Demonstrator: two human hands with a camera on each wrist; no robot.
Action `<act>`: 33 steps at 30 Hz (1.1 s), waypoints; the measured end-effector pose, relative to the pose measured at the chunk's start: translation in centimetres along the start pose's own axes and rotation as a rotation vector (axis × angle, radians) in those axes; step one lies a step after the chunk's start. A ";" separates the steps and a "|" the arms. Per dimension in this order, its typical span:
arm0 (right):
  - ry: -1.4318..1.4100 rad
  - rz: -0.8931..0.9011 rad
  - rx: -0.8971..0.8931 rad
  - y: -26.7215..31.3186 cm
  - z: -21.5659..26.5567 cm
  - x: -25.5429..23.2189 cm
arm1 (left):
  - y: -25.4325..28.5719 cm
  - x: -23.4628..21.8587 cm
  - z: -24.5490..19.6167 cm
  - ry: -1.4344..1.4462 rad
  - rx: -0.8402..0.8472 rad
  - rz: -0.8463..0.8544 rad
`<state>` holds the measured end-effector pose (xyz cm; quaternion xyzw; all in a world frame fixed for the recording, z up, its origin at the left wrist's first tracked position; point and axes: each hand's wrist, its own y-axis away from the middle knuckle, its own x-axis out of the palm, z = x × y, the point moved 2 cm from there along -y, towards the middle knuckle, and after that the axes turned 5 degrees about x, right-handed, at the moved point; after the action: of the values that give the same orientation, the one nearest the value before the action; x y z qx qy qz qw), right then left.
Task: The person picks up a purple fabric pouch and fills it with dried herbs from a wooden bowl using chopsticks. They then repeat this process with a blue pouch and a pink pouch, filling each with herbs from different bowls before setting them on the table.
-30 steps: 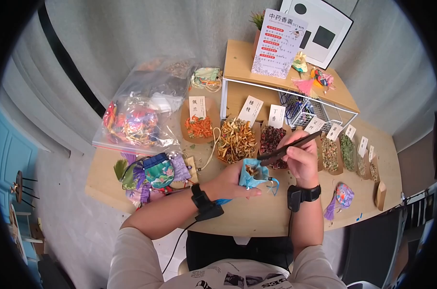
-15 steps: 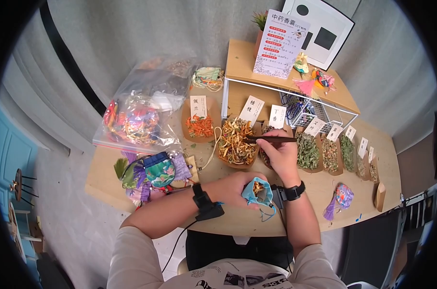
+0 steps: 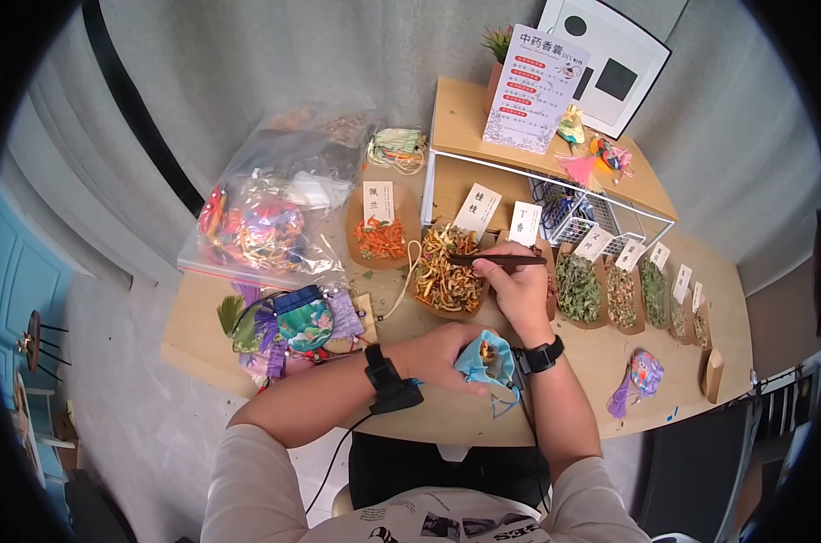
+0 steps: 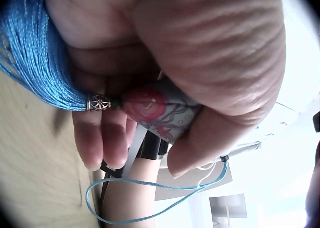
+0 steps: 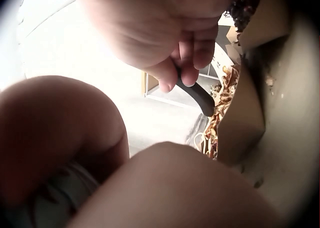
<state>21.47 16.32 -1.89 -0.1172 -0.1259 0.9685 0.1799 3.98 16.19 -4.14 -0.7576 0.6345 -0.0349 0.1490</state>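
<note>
My left hand (image 3: 445, 353) grips a light-blue drawstring pouch (image 3: 470, 366), its mouth up and brown-orange dried pieces inside. In the left wrist view, a pink print shows on the pouch (image 4: 155, 108), thumb and fingers hold its lower part, and a blue tassel (image 4: 37, 53) hangs beside the palm. My right hand (image 3: 519, 290) pinches dark tongs (image 3: 510, 261) over the paper tray of yellow-brown dried strips (image 3: 446, 281). In the right wrist view, the tongs' curved tip (image 5: 205, 104) is right at the strips (image 5: 227, 90).
Labelled paper trays line the table: orange pieces (image 3: 379, 239) on the left, green leaves (image 3: 578, 288) and others on the right. Several fabric pouches (image 3: 302, 319) lie at left below a clear plastic bag (image 3: 265, 208). Behind stands a wooden shelf (image 3: 465, 118) with a sign (image 3: 535, 89).
My right hand with the tongs has moved from the pouch's mouth left and up to the yellow-brown strips. The left hand has shifted slightly lower and turned the pouch.
</note>
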 end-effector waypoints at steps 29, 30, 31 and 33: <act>-0.344 0.002 0.091 0.8 2.1 -4.8 | -0.3 0.4 1.1 0.131 0.119 -0.251; -0.182 -0.033 0.083 0.8 2.0 -4.4 | -0.3 0.3 1.0 0.080 0.115 -0.252; -0.153 -0.016 0.075 0.8 1.9 -4.2 | -0.3 0.2 0.8 0.030 0.112 -0.254; -0.130 -0.009 0.089 0.8 1.8 -3.7 | -0.3 0.1 0.1 0.031 0.087 -0.218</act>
<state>24.06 13.85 0.21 -0.0453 -0.0948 0.9779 0.1806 4.35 16.18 -4.21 -0.8144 0.5483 -0.0900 0.1672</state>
